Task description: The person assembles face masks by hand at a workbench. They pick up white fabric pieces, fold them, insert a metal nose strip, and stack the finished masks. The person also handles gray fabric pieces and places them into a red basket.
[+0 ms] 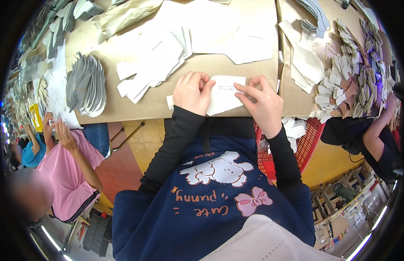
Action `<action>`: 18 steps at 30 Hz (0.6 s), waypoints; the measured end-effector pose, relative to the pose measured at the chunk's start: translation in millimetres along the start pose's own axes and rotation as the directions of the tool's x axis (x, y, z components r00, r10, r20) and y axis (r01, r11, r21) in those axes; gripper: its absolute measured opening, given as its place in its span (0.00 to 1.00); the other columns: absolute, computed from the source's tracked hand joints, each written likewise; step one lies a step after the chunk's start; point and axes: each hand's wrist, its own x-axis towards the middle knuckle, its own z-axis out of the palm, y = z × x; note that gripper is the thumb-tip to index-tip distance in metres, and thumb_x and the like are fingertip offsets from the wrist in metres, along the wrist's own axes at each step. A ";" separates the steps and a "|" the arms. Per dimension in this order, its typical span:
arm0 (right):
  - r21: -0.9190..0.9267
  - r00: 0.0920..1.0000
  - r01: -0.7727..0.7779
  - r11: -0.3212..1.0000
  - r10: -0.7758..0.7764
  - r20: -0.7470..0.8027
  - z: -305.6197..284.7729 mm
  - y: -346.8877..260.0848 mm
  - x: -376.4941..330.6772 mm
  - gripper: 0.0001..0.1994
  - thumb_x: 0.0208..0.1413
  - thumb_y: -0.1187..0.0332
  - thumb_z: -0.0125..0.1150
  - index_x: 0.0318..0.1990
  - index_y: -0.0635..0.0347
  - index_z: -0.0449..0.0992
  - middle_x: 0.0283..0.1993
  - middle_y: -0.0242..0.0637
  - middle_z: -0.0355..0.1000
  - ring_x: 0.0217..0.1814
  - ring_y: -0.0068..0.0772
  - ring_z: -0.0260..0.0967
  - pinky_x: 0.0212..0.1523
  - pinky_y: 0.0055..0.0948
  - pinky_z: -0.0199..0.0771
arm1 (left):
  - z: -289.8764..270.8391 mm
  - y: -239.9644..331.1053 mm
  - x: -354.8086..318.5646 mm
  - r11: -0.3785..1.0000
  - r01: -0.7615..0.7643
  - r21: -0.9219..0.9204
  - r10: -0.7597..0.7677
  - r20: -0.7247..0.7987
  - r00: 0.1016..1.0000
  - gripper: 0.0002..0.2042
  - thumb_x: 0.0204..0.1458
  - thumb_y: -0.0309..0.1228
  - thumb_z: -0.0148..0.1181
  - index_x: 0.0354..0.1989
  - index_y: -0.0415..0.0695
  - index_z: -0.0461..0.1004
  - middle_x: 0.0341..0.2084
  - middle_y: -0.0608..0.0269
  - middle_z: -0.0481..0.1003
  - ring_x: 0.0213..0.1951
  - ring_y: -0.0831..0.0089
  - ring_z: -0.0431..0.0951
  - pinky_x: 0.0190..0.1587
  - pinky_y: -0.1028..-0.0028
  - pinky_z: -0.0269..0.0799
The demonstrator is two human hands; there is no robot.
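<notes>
A white cut piece, flat and flexible-looking, lies at the front edge of the table between my two hands. On it is a small rectangular label or printed mark. My left hand is closed on the piece's left edge, thumb over the top. At the right side, my right hand has its thumb and index fingertip on the piece beside the mark, the other fingers curled. Beyond my left hand, a fanned stack of white cut pieces lies on the tan table.
More white sheets lie farther back. Bundled grey pieces stand at left, light and brown bundles at right. Below the table edge is a red basket with white pieces. A person in pink works at left, another at right.
</notes>
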 end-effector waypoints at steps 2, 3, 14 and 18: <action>-0.002 1.000 0.003 1.000 -0.003 0.000 -0.2 -0.3 0.1 0.12 0.49 0.64 0.73 0.43 0.42 0.86 0.36 0.26 0.68 0.24 0.21 0.72 0.24 0.25 0.67 | 1.1 0.1 -0.2 1.000 0.010 0.000 -0.010 0.001 1.000 0.07 0.48 0.30 0.68 0.27 0.45 0.74 0.23 0.65 0.69 0.30 0.64 0.70 0.34 0.64 0.66; 0.005 1.000 0.002 1.000 -0.002 -0.001 -0.3 -0.4 0.2 0.12 0.49 0.64 0.73 0.43 0.41 0.86 0.36 0.26 0.68 0.24 0.21 0.73 0.24 0.25 0.67 | 1.8 0.1 -0.4 1.000 0.013 -0.002 -0.013 -0.002 1.000 0.07 0.48 0.30 0.68 0.27 0.45 0.74 0.23 0.65 0.69 0.30 0.64 0.70 0.34 0.65 0.66; -0.177 0.964 0.248 0.952 -0.261 -0.052 4.2 -8.9 -3.3 0.16 0.47 0.70 0.67 0.45 0.40 0.83 0.41 0.30 0.68 0.25 0.28 0.70 0.24 0.30 0.70 | 5.5 -7.3 -5.2 0.992 -0.089 -0.088 0.082 -0.080 0.993 0.08 0.47 0.29 0.69 0.31 0.43 0.75 0.23 0.64 0.67 0.29 0.66 0.68 0.33 0.66 0.65; -0.209 0.953 0.291 0.934 -0.301 -0.020 6.1 -13.7 -0.5 0.18 0.46 0.74 0.65 0.45 0.39 0.83 0.40 0.31 0.67 0.23 0.29 0.69 0.25 0.30 0.71 | 3.3 -9.9 -5.9 0.988 -0.134 -0.076 0.129 -0.074 0.989 0.08 0.47 0.29 0.69 0.29 0.43 0.74 0.22 0.64 0.66 0.29 0.65 0.68 0.33 0.66 0.65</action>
